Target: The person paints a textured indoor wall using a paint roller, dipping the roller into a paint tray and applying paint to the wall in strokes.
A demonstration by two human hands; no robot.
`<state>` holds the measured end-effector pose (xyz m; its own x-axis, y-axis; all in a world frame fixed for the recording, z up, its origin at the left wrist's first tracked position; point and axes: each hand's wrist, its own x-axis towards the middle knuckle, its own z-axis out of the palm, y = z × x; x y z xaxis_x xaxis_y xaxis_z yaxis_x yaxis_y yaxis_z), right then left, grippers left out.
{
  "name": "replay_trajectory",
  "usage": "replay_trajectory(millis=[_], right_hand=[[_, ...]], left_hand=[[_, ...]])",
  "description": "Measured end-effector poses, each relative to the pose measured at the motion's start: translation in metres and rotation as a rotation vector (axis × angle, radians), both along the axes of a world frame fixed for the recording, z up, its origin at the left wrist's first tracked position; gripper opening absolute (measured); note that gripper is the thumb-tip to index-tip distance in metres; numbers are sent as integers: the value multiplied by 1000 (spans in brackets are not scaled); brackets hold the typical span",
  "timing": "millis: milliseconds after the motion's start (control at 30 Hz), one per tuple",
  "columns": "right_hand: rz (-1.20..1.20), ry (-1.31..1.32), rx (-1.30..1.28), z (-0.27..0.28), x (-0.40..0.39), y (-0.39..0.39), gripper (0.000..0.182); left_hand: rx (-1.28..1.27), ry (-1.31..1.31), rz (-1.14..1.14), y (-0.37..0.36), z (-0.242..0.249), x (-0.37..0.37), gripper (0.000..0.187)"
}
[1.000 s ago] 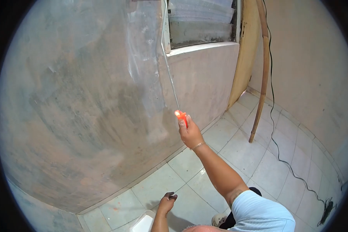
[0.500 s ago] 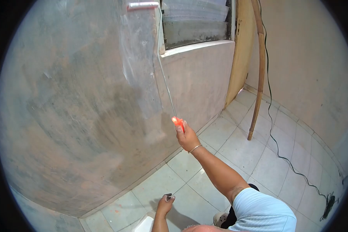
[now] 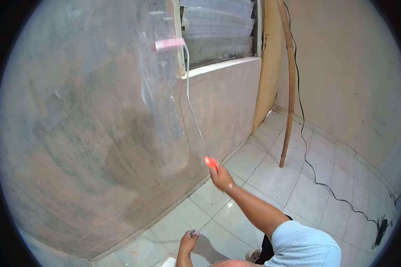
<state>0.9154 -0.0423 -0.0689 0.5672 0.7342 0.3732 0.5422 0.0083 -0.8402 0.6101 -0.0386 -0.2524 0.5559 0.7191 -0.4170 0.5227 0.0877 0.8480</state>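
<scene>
My right hand (image 3: 220,177) is closed around the orange handle of a paint roller (image 3: 169,43). Its long bent metal rod reaches up to a pinkish-white roller head, which lies against the grey, patchy wall (image 3: 98,111) just left of the window frame. Streaks of whitish paint mark the wall around and below the roller head. Low in the view, my left hand (image 3: 189,242) is closed on a small dark object, too small to make out, above the floor tiles.
A louvred window (image 3: 218,26) sits beside the painted strip. Further right are a wooden door (image 3: 270,58), a leaning bamboo pole (image 3: 288,98) and a dark cable (image 3: 314,178) ending in a bundle on the tiled floor (image 3: 272,182). Part of a white container (image 3: 168,261) shows at the bottom.
The roller head has moved down the wall beside the window frame, and my right hand has come lower with the handle. The view has shifted slightly. My left hand still grips its object.
</scene>
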Motion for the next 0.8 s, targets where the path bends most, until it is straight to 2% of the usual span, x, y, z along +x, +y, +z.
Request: replay_trajectory(millis=[67,167,233,300,367,467,567,600,667,700,767,800], right_hand=[[8,45,-110,-56,-11,-33,47],[-46,-5,-67,-66,-20,-36,41],[-14,-12,-9,4,-13,-9,47],[-20,-102,81,82,4,24,40],[-34,-41,48,153,7,43,36],[-48,-88,33,149,5,42,38],[-88,-182,165,24,-3,12,44],[-68,-103,68,-14,-15,-11,47],[-17,124,-186,-32,-27,-38,48],[-10,125,-176,-16,-24,-30,48],[-105,-219,196,49,-8,-4,44],[-104,-134,104,102,-6,4,42]], left_hand=[[-13,-3,16,4,-3,-2,42],[-57,-6,80,5,10,-1,43],[-55,-40,83,3,9,0,43],[-62,-37,59,-2,14,5,42],[-69,-29,34,-4,12,6,42],[-14,-6,20,-2,5,-2,42],[22,-25,31,5,3,-4,43],[18,-2,61,5,3,-7,43],[26,23,99,5,-1,-16,43],[42,21,113,6,-4,-21,43],[56,30,130,1,4,-31,43],[122,61,116,-3,18,-34,43]])
